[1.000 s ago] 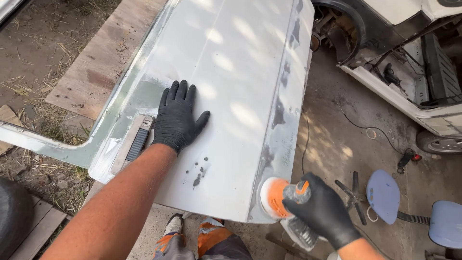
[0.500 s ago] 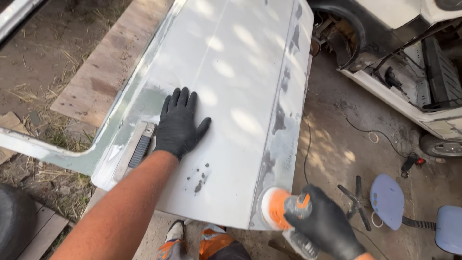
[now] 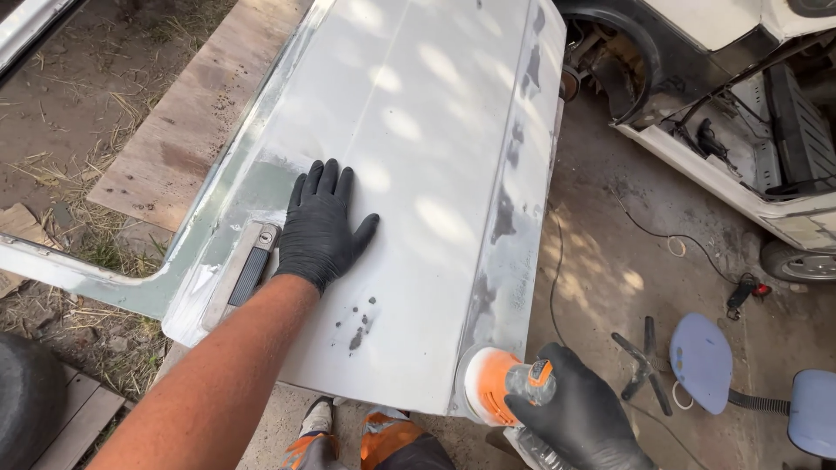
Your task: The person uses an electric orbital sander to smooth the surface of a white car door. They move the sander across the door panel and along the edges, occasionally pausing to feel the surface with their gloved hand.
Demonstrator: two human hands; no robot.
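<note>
A white car door panel (image 3: 418, 157) lies flat in front of me, sanded to bare metal along its right edge. My left hand (image 3: 320, 224), in a black glove, rests flat on the panel just right of the door handle (image 3: 246, 274). My right hand (image 3: 579, 416), also gloved in black, grips an orange and white round sander (image 3: 495, 383) at the panel's near right corner. The sander's pad meets the panel edge.
A stripped white car body (image 3: 740, 165) stands at the right with an open wheel arch. A stool (image 3: 707, 361), a black cable (image 3: 644, 231) and a small tool (image 3: 742, 292) lie on the dirt floor. A plywood board (image 3: 187, 130) lies left, a tyre (image 3: 26, 400) near left.
The view has shifted slightly. My right hand has brought the sander a little up and left onto the panel's near right corner. My left hand stays flat in the same spot.
</note>
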